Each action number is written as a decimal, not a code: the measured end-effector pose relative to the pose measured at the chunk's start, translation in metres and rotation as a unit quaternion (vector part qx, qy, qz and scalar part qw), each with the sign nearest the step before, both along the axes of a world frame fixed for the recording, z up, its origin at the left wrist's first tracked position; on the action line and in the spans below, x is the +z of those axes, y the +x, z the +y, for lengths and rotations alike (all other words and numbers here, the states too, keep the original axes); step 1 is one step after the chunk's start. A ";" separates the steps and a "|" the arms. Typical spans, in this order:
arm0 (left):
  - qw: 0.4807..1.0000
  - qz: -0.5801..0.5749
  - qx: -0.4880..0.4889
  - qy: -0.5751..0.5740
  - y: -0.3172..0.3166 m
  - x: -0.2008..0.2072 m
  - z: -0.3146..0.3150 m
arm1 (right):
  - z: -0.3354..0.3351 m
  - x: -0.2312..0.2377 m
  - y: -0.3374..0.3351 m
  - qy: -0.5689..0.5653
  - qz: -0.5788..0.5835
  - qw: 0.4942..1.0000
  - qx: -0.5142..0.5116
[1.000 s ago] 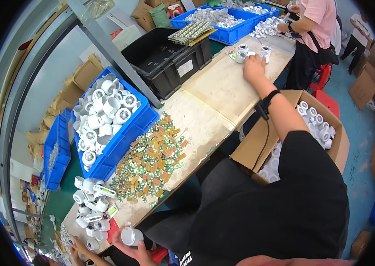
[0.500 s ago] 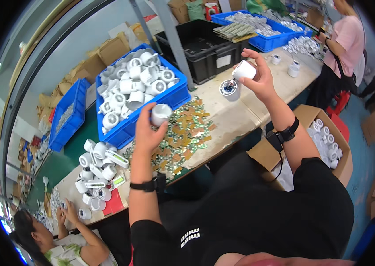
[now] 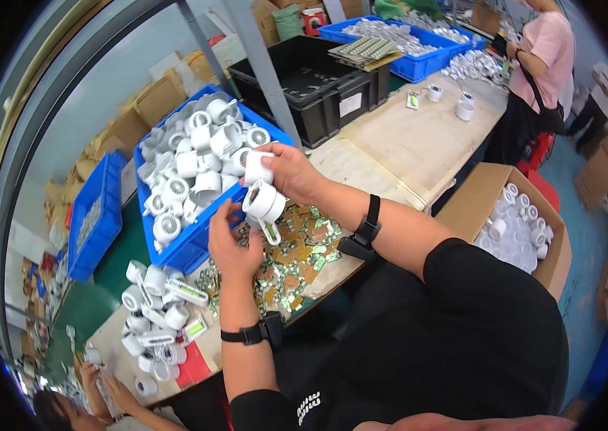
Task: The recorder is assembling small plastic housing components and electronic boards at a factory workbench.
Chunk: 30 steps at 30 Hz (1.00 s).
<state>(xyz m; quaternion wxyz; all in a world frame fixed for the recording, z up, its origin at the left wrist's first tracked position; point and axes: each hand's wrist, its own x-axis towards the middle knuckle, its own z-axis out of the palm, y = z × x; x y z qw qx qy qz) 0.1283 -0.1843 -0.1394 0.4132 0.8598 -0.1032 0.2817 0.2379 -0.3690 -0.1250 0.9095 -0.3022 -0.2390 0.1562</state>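
My right hand (image 3: 288,171) is closed round a white plastic cup-shaped housing (image 3: 257,167) at the front edge of the blue crate. Just below it is a second white round housing (image 3: 266,202), tilted, with a slim part pointing down. Whether the two are joined I cannot tell. Close beside the lower housing, my left hand (image 3: 236,244) has its thumb and fingers apart, with no clear grip on anything. Beneath the hands, many small green and tan circuit boards (image 3: 297,251) lie spread on the table.
A blue crate (image 3: 196,241) heaped with white housings stands ahead. White handled parts (image 3: 157,309) are piled at left, near another person's hands (image 3: 106,391). A black bin (image 3: 311,86) stands behind. At right are a cardboard box (image 3: 462,205) of white parts and a person in pink (image 3: 545,50).
My right hand has swung left and down, from over the table to the crate's edge beside my left hand. The white cup held in my left hand before no longer shows there.
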 end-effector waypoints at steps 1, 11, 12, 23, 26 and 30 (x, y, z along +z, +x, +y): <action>0.996 -0.079 -0.006 0.030 -0.003 0.002 0.002 | 0.002 0.001 -0.004 -0.045 -0.047 0.997 -0.034; 0.971 -0.205 -0.077 -0.091 0.006 -0.006 -0.005 | 0.000 -0.002 -0.031 -0.111 -0.156 0.981 -0.040; 0.972 -0.194 -0.073 -0.109 0.002 0.001 -0.006 | -0.002 0.001 -0.032 -0.129 -0.164 0.977 -0.028; 0.847 -0.066 -0.170 -0.499 0.000 0.005 -0.001 | 0.010 0.004 -0.044 -0.138 -0.282 0.948 -0.053; 0.837 -0.078 -0.178 -0.512 0.002 0.009 -0.001 | 0.006 0.004 -0.046 -0.159 -0.315 0.932 -0.080; 0.827 -0.082 -0.193 -0.521 0.002 0.007 0.000 | 0.009 0.001 -0.049 -0.190 -0.425 0.864 -0.192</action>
